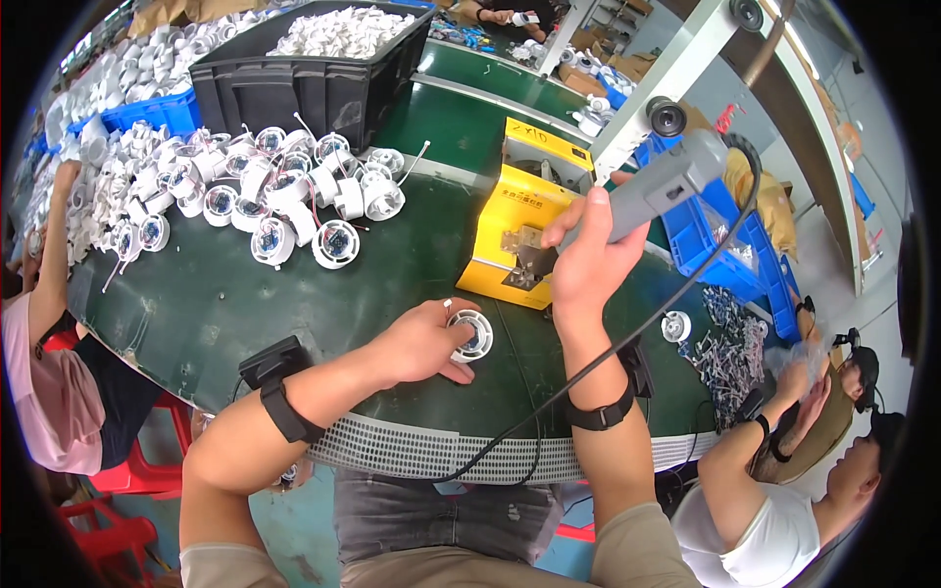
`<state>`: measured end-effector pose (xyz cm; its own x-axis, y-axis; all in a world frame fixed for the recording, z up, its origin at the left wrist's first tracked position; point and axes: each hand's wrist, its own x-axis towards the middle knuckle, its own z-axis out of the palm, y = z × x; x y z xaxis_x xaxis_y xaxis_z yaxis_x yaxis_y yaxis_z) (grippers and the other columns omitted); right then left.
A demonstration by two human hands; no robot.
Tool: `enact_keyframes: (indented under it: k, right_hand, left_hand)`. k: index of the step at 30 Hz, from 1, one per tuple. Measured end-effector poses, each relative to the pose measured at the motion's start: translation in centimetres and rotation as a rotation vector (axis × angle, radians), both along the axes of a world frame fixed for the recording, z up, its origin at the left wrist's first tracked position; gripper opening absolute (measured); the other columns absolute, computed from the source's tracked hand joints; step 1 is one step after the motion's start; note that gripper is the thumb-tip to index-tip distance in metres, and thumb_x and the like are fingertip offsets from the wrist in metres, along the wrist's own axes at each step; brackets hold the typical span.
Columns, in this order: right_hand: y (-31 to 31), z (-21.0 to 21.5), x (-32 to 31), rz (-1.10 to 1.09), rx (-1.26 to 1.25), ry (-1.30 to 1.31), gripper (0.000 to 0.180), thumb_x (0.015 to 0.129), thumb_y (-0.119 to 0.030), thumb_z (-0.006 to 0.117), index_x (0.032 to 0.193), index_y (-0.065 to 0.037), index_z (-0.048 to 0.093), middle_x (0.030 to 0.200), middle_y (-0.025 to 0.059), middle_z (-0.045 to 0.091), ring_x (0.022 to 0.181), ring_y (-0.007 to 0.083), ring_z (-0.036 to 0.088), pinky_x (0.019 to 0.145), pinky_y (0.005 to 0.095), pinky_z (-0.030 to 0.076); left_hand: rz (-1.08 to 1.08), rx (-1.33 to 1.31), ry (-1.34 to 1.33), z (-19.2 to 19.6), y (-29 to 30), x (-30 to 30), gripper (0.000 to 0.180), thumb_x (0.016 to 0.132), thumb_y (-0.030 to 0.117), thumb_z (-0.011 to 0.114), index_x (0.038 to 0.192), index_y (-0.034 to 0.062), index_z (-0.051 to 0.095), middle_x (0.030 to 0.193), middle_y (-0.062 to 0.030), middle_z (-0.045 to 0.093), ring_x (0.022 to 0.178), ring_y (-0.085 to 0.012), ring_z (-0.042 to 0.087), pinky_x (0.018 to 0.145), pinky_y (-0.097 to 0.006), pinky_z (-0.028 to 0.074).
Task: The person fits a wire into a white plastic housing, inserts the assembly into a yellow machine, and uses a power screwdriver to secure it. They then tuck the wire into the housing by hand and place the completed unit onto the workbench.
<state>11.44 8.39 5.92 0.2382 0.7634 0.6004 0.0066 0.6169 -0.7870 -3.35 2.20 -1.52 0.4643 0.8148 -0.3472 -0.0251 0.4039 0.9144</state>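
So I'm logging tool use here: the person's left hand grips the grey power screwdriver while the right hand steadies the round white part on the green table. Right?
Not quite: the hands are swapped. In the head view the right hand grips the grey power screwdriver, while the left hand steadies the round white part on the green table.

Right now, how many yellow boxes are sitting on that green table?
1. The yellow box sits just beyond the right hand, which grips a grey power tool. Others may be hidden out of view.
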Motion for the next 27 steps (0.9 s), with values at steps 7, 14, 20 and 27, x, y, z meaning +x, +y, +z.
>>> enact_keyframes:
  k: [7, 14, 20, 27]
  right_hand:
    - [-4.1, -1.2, -0.1, 0.172, -0.008, 0.108, 0.035, 0.096, -0.016, 0.043, 0.126, -0.001, 0.032, 0.063, 0.0066, 0.046, 0.046, 0.015, 0.046, 0.044, 0.0303, 0.043]
    - [-5.7, -2.1, -1.5, 0.263, -0.047, 0.144, 0.037, 0.096, -0.016, 0.042, 0.128, -0.002, 0.03, 0.064, 0.0067, 0.047, 0.047, 0.0146, 0.047, 0.045, 0.0301, 0.045]
    - [-5.5, -2.8, -1.5, 0.281, -0.063, 0.126, 0.035, 0.096, -0.015, 0.043, 0.128, -0.004, 0.032, 0.064, 0.0072, 0.047, 0.049, 0.0144, 0.047, 0.046, 0.0298, 0.045]
    - [-5.5, -2.8, -2.0, 0.308, -0.076, 0.087, 0.034, 0.097, -0.016, 0.043, 0.127, -0.005, 0.034, 0.063, 0.0076, 0.047, 0.049, 0.0146, 0.047, 0.047, 0.0301, 0.045]
  left_hand:
    - [0.046, 0.016, 0.014, 0.2, 0.1, 0.1, 0.037, 0.097, 0.011, 0.045, 0.131, -0.004, 0.043, 0.105, -0.0143, 0.06, 0.08, -0.0253, 0.069, 0.073, -0.032, 0.059]
    - [0.058, -0.002, 0.014, 0.1, 0.2, 0.2, 0.035, 0.097, 0.012, 0.045, 0.129, -0.0037, 0.044, 0.11, -0.0151, 0.059, 0.08, -0.0259, 0.068, 0.073, -0.032, 0.059]
    - [0.05, -0.013, 0.021, 0.6, 0.0, 0.2, 0.035, 0.097, 0.012, 0.046, 0.129, -0.0038, 0.044, 0.112, -0.0158, 0.058, 0.08, -0.0269, 0.068, 0.073, -0.032, 0.059]
    - [0.027, 0.011, 0.007, 0.3, 0.0, -0.1, 0.038, 0.097, 0.012, 0.046, 0.131, -0.0039, 0.042, 0.111, -0.0154, 0.058, 0.079, -0.0261, 0.068, 0.073, -0.032, 0.059]
